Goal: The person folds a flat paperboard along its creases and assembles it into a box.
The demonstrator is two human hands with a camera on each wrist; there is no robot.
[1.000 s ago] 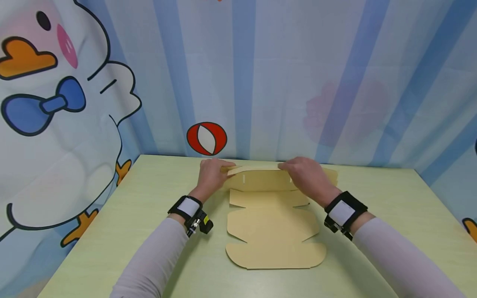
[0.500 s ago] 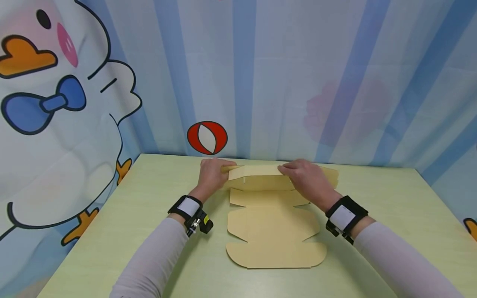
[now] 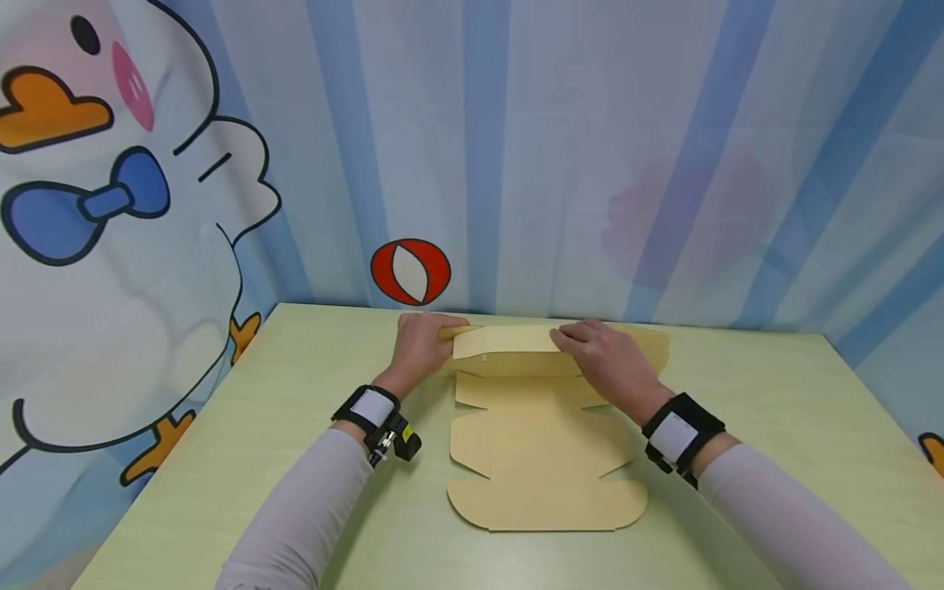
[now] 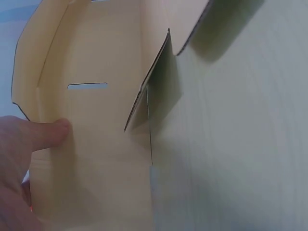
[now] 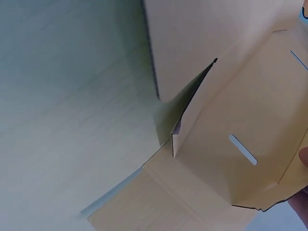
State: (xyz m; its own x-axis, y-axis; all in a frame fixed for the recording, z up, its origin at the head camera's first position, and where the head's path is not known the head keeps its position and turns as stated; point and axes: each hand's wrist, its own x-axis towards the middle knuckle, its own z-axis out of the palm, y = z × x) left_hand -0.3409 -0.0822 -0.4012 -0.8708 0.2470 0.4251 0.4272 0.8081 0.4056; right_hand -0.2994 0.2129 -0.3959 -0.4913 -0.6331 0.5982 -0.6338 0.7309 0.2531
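A flat die-cut cardboard box blank (image 3: pixel 546 451) lies on the table with its far panel (image 4: pixel 96 125) raised upright. My left hand (image 3: pixel 422 344) pinches the left end of that panel, thumb on the inner face and fingers behind. At the top, a narrow flap (image 3: pixel 505 338) leans toward me over the raised panel. My right hand (image 3: pixel 608 360) pinches this flap near its right end; only part of the thumb and fingers shows in the right wrist view. A narrow slot (image 4: pixel 87 85) is cut through the panel, and another slot (image 5: pixel 243 149) shows in the right wrist view.
The pale wooden table (image 3: pixel 295 459) extends on both sides of the cardboard. Close behind its far edge hangs a blue striped curtain (image 3: pixel 560 164) printed with a duck and a red ball. Small side tabs (image 5: pixel 192 106) stand up from the cardboard near the fold.
The top flap has folded farther toward me and down, covering more of the raised panel and its slots. My right hand has dropped slightly with it; the left hand stays in place.
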